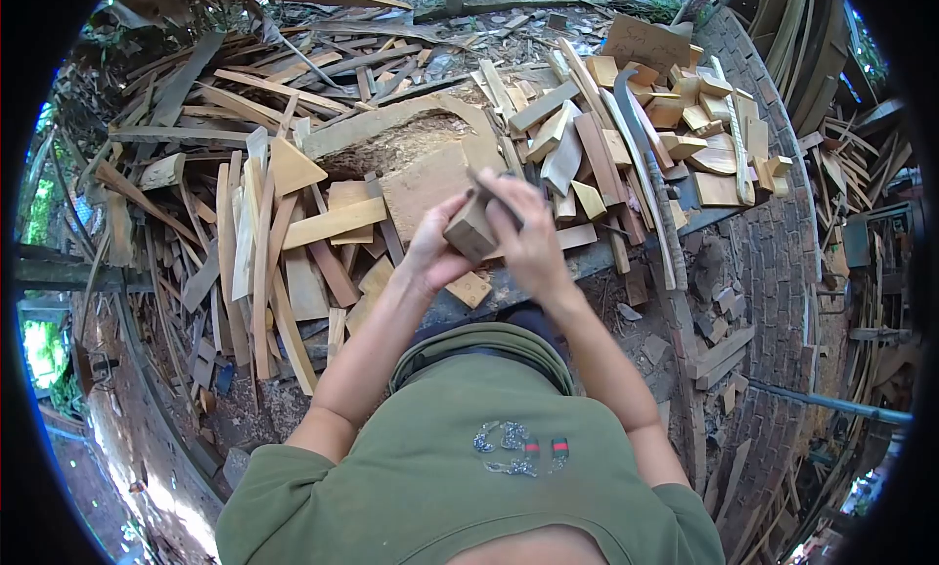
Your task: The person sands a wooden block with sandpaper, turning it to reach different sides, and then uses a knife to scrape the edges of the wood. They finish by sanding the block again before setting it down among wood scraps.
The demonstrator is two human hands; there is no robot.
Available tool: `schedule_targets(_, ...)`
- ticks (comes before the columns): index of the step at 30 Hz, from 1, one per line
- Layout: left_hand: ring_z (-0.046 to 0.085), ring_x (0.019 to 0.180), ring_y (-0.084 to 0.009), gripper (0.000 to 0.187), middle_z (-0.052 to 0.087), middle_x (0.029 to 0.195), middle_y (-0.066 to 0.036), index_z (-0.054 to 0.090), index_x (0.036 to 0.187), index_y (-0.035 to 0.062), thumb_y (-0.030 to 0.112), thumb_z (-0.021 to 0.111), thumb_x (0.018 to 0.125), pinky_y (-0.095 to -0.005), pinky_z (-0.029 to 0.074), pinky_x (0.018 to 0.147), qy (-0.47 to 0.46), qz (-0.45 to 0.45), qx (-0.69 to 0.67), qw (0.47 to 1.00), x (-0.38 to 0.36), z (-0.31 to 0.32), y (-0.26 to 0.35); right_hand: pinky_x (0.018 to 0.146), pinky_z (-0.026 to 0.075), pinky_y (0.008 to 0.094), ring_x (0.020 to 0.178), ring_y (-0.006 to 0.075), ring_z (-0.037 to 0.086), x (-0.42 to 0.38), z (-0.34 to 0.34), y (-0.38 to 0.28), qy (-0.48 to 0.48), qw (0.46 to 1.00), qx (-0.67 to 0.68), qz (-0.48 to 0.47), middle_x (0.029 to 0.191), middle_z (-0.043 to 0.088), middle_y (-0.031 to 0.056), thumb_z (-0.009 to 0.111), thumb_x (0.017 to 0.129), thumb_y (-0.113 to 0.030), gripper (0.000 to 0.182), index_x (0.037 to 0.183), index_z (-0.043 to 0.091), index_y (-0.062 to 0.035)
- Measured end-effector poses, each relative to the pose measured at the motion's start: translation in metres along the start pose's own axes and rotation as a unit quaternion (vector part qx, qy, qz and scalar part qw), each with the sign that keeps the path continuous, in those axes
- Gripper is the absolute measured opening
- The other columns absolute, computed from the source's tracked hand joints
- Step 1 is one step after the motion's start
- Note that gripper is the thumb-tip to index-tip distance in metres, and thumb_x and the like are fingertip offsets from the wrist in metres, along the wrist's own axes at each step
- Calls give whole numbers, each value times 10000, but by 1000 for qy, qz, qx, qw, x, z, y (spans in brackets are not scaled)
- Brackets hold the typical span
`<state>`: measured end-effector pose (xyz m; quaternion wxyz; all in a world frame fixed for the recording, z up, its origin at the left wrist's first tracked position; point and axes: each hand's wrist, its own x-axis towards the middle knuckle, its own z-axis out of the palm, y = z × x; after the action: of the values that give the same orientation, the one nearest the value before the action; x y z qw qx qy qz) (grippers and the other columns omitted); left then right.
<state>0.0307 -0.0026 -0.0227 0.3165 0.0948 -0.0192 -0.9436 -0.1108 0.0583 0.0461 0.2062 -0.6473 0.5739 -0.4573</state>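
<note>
In the head view my left hand (pixel 437 249) is closed around a small wood block (pixel 471 232), held up in front of my body with its end face turned toward me. On the block's right side, my right hand (pixel 529 240) has its fingers curled over a thin, dark, flat piece (pixel 501 199) that lies against the block's upper side. Motion blurs that piece, and its kind cannot be made out. Beyond both hands lies a broad flat board (pixel 423 188) on the worktop.
Loose wood offcuts and strips (pixel 264 242) cover the left side. Cut blocks (pixel 719 125) heap up at the right, near a long curved dark strip (pixel 636 125). A hollowed, weathered slab (pixel 391 135) lies behind the board. Brick paving (pixel 778 271) runs along the right.
</note>
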Motion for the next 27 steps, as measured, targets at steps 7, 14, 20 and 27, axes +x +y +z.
schedule_targets(7, 590, 1052, -363, 495, 546, 1205, -233, 442, 1327, -31, 360, 355, 1035, -457, 539, 888, 9, -110, -105, 988, -7, 11, -17, 777, 452, 311, 828, 180, 595, 9, -6, 61, -63, 943, 202, 257, 870, 662, 106, 500, 998, -388, 447, 988, 659, 30)
schedule_targets(14, 606, 1035, -334, 591, 535, 1215, -198, 450, 1291, 8, 462, 595, 942, -408, 587, 906, 103, -6, 16, 995, -17, 30, -27, 675, 442, 262, 765, 92, 551, -18, 17, 58, 23, 884, 333, 327, 822, 638, 14, 533, 992, -371, 385, 959, 671, -14)
schedule_targets(20, 614, 1011, -257, 503, 574, 1132, -129, 497, 1237, 71, 468, 590, 942, -434, 561, 908, 139, -3, 162, 977, -23, 26, -33, 769, 483, 292, 866, 153, 633, -23, 17, 56, 4, 894, 316, 318, 960, 690, 97, 509, 1001, -390, 445, 1078, 651, 25)
schedule_targets(27, 522, 1208, -290, 868, 529, 1330, -154, 461, 1380, 97, 786, 237, 901, -528, 409, 1021, 120, 7, 246, 962, -18, 29, -16, 981, 428, 403, 1092, 409, 590, -30, 19, 44, -4, 983, 2, 184, 1172, 619, 275, 436, 1020, -392, 521, 1309, 534, 30)
